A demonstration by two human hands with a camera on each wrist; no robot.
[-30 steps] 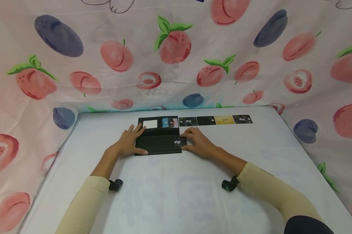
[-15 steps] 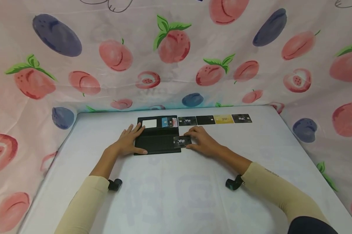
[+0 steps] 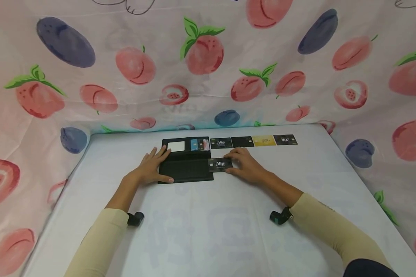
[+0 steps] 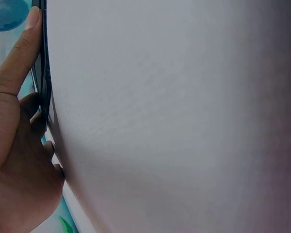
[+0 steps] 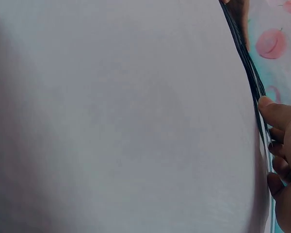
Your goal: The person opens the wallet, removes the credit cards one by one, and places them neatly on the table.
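Note:
A black wallet (image 3: 183, 171) lies unfolded on the white table, with a white panel and several cards in its far half. My left hand (image 3: 150, 168) rests on the wallet's left edge, thumb at the near corner and fingers spread toward the far one. In the left wrist view, the thumb of my left hand (image 4: 14, 121) lies along the dark wallet edge. Between thumb and fingers, my right hand (image 3: 247, 166) pinches the right end of a black "Vip" card (image 3: 219, 164). The card's left end overlaps the wallet's right edge. My right hand (image 5: 286, 150) appears side-on in the right wrist view.
A row extends right from the wallet's far half: a black "Vip" card (image 3: 220, 143), a plain black card (image 3: 242, 141), a gold card (image 3: 263, 141) and another black card (image 3: 285, 139). Behind the table (image 3: 208, 231) hangs a fruit-print cloth (image 3: 152, 34).
My right hand has drawn the black "Vip" card rightward from the wallet's near half, so that more of it shows. My left hand has stayed on the wallet.

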